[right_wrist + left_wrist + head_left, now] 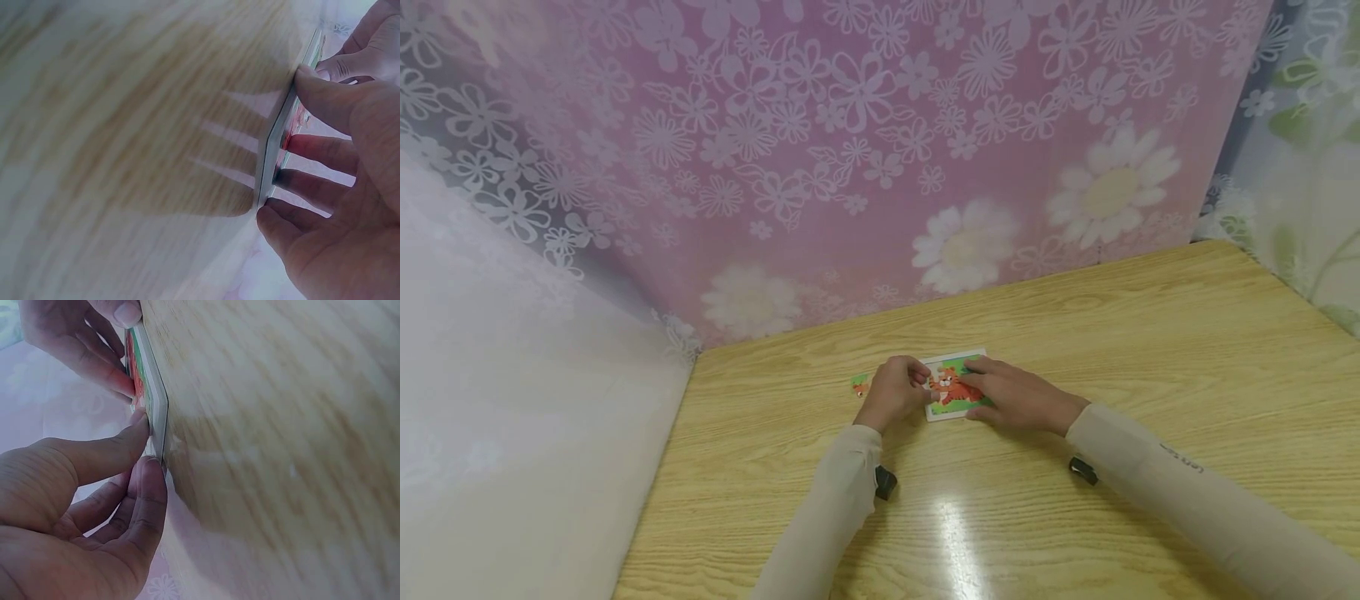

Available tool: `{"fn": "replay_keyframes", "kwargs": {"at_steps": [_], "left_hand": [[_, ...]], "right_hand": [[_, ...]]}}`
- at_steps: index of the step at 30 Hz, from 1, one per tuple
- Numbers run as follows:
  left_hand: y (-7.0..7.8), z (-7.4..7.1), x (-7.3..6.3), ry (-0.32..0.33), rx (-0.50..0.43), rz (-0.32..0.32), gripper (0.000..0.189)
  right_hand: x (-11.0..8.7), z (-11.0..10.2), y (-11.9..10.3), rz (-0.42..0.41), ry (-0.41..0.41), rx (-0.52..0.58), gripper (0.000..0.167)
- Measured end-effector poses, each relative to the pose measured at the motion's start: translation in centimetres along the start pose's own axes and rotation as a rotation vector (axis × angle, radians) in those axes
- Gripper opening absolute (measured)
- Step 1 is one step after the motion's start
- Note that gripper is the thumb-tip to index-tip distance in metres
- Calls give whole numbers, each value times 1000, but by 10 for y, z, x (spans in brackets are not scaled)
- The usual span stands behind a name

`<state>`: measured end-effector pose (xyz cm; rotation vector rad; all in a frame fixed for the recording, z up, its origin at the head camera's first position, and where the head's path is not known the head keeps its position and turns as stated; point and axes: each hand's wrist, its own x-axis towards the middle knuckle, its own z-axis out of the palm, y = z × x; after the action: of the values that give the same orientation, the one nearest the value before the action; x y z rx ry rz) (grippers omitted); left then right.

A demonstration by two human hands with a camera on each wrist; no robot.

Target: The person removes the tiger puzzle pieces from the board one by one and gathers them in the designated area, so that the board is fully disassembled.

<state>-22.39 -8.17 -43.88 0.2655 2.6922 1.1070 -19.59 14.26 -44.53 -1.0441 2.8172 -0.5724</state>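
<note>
A small jigsaw puzzle with a white border lies flat on the table, an orange tiger on green in its picture. My right hand grips its right part. In the right wrist view the thumb is at one edge of the border, the little finger at another, and the fingers between touch the picture. At the puzzle's left side is my left hand, fingers curled. Its thumb presses on the picture and its index fingertip is against the border. A loose puzzle piece, green and orange, lies left of this hand.
The wood-grain table spreads around the puzzle. A pink flowered cloth hangs behind its back edge, with a pale sheet along the left. A black strap part shows under the left wrist, another under the right.
</note>
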Motion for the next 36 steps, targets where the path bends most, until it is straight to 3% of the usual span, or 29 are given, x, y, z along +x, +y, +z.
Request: {"fn": "replay_keyframes", "kwargs": {"at_steps": [8,15,20,28,36], "left_hand": [[1,2,-1,21,-31,-5,22],[0,4,-1,78,-33,29,6],[-3,4,-2,79,-62,46,3],[-8,-5,-6,98,-108,78,3],[-20,-15,-9,140,-126,59,4]], "right_hand": [[0,0,0,-7,2,-5,58],[1,1,0,-9,4,10,60],[0,0,0,-15,4,9,58],[-1,-3,-2,0,-8,19,57],[0,-2,-1,12,-14,17,57]]}}
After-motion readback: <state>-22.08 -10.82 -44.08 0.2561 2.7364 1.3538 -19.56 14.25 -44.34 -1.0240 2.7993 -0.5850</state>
